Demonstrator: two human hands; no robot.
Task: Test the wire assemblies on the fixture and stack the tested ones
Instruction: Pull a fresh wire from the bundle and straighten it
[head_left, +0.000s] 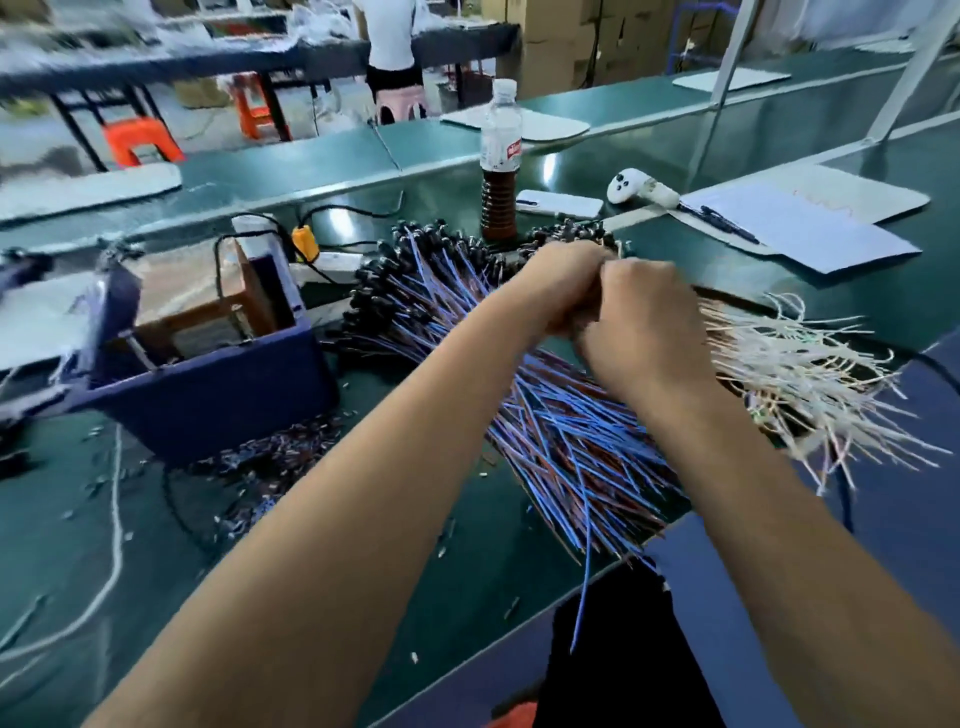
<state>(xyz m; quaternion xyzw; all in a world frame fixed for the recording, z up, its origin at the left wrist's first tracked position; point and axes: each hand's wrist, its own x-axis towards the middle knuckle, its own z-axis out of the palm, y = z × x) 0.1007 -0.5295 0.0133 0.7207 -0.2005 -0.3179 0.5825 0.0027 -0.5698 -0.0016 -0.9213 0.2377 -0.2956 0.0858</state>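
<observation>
Above the green counter (156, 519), both hands, left (563, 291) and right (644, 322), pinch something together over the fanned blue-and-brown wire assemblies (571, 441), probably separating one for testing.

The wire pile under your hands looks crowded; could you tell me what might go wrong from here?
1. The left hand and right hand meet over the blue wires; loose strands fan out, so pulling one may drag others along.
2. One blue strand hangs over the table edge and could snag.
3. The bottle stands right behind the pile; a tug might tip it.
</observation>
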